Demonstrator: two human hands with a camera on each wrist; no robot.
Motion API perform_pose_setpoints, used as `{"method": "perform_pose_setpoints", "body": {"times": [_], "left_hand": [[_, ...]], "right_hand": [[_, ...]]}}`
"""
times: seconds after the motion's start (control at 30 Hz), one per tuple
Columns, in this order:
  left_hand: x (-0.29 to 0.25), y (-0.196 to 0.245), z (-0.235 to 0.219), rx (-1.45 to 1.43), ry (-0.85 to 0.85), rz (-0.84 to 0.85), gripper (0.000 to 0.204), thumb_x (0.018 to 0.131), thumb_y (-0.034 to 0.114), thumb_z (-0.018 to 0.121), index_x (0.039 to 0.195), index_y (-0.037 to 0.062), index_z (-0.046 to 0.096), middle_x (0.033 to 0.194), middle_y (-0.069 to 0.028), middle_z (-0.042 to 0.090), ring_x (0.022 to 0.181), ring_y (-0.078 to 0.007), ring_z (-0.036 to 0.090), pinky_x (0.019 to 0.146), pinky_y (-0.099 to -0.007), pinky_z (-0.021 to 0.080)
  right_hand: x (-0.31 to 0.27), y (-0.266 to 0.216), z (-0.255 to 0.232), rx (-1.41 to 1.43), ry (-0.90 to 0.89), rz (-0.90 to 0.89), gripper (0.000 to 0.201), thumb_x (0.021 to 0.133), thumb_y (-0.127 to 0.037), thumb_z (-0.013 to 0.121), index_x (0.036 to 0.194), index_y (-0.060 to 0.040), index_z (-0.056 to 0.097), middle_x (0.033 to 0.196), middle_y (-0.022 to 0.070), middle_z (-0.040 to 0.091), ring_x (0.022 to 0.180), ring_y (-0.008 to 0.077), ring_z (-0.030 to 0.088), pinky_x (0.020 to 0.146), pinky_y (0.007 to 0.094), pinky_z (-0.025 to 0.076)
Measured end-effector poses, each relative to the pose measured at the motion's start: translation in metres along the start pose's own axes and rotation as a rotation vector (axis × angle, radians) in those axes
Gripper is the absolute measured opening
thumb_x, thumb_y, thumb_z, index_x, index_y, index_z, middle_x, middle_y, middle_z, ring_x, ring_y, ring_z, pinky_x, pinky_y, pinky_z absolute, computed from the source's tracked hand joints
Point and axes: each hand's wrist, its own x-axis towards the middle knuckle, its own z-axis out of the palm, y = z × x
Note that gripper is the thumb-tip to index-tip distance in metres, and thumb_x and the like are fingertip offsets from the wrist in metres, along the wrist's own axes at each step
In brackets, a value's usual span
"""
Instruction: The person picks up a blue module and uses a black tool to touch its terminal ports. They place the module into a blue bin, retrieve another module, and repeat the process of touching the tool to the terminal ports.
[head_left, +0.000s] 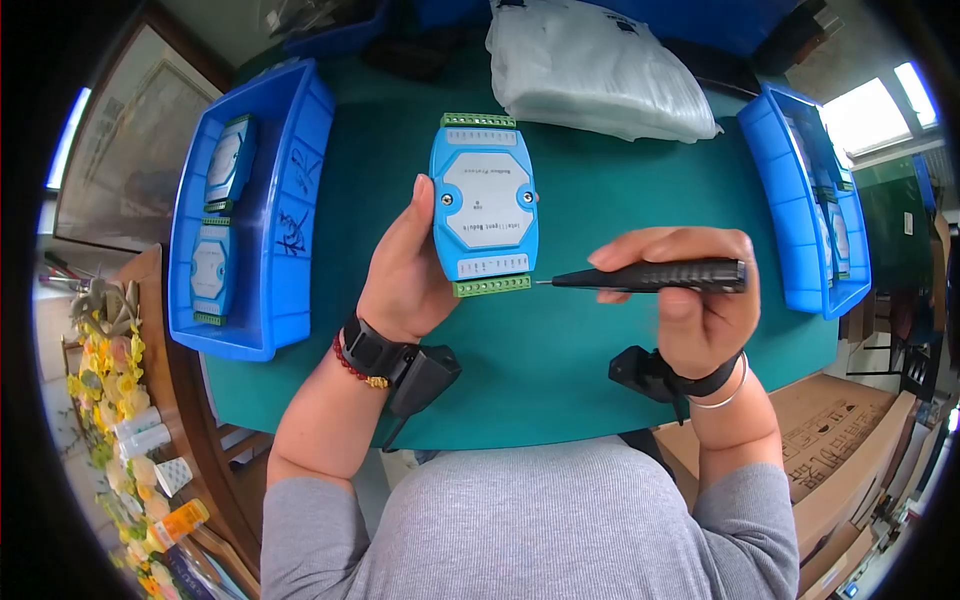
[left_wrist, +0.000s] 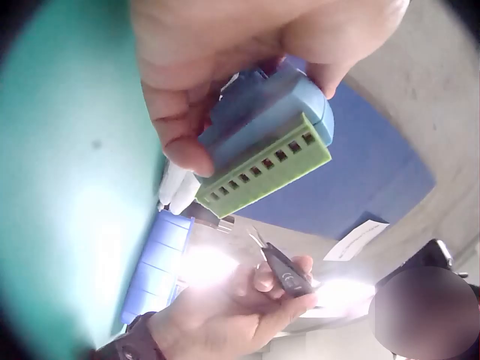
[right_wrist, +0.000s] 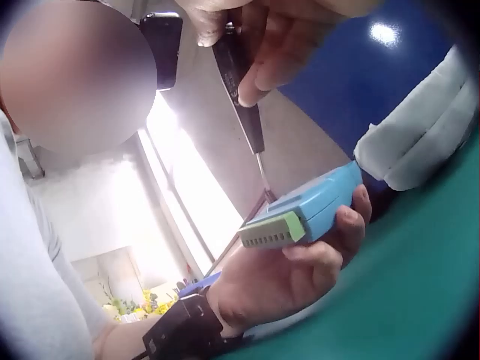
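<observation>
My left hand (head_left: 405, 265) grips a blue interface module (head_left: 485, 205) by its side, above the table. A pale label covers its face, with a screw at each side. Green terminal blocks (head_left: 492, 287) run along both ends; in the left wrist view, one block (left_wrist: 266, 169) shows its row of square openings. My right hand (head_left: 700, 290) holds a black-handled screwdriver (head_left: 650, 276) with curled fingers and thumb. Its thin metal tip points left, right at the corner of the near terminal block. In the right wrist view the screwdriver (right_wrist: 241, 105) slants down toward the module (right_wrist: 330, 199).
A blue bin (head_left: 290, 255) with similar modules stands at left on the green table (head_left: 610, 390). Another blue bin (head_left: 775, 190) with modules is at right. White foam packaging (head_left: 590, 75) lies at the back. A cardboard box (head_left: 835, 430) sits beyond the table's near right edge.
</observation>
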Motion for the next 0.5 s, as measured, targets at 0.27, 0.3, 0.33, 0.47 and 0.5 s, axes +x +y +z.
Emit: {"method": "perform_pose_setpoints", "body": {"times": [0.27,0.3,0.33,0.47,0.5], "left_hand": [[0.002,-0.004,-0.002,-0.037,-0.021,-0.027,0.071,0.097,0.058,0.028,0.141,0.0028,0.033,0.126,-0.0225,0.053,0.102,-0.0315,0.062,0.088,-0.0425,0.052],[0.002,-0.004,-0.002,-0.028,-0.027,-0.029,0.071,0.096,0.058,0.028,0.141,0.0029,0.033,0.127,-0.0226,0.053,0.102,-0.0315,0.062,0.088,-0.0427,0.052],[0.002,-0.004,-0.003,-0.02,-0.033,-0.03,0.071,0.096,0.058,0.028,0.141,0.003,0.033,0.127,-0.0226,0.053,0.102,-0.0315,0.062,0.088,-0.0429,0.052],[0.002,-0.005,-0.006,0.011,-0.037,-0.069,0.072,0.096,0.059,0.028,0.142,0.0035,0.032,0.128,-0.0226,0.052,0.104,-0.0318,0.062,0.089,-0.0438,0.052],[0.002,-0.005,-0.005,0.028,-0.031,-0.063,0.072,0.096,0.059,0.028,0.142,0.0034,0.032,0.128,-0.0226,0.052,0.105,-0.0318,0.061,0.089,-0.0437,0.052]], "right_hand": [[0.005,0.009,0.001,-0.054,-0.122,-0.104,0.03,0.09,-0.027,0.063,0.098,0.0007,0.056,0.086,0.022,0.067,0.076,0.0313,0.07,0.067,0.0364,0.058],[0.005,0.011,0.001,-0.045,-0.143,-0.115,0.027,0.087,-0.022,0.066,0.098,0.0011,0.056,0.087,0.0207,0.068,0.078,0.0309,0.07,0.066,0.0352,0.057],[0.004,0.012,0.0,-0.037,-0.164,-0.125,0.025,0.083,-0.016,0.068,0.097,0.0014,0.056,0.087,0.0195,0.068,0.08,0.0305,0.07,0.066,0.0339,0.056],[0.011,0.008,-0.005,-0.079,-0.321,-0.191,0.027,0.078,-0.012,0.073,0.096,0.001,0.057,0.088,0.0165,0.069,0.081,0.0281,0.07,0.064,0.032,0.055],[0.012,0.007,-0.005,-0.093,-0.307,-0.188,0.028,0.077,-0.012,0.074,0.095,0.0007,0.057,0.088,0.0159,0.069,0.08,0.0278,0.07,0.064,0.0316,0.055]]}}
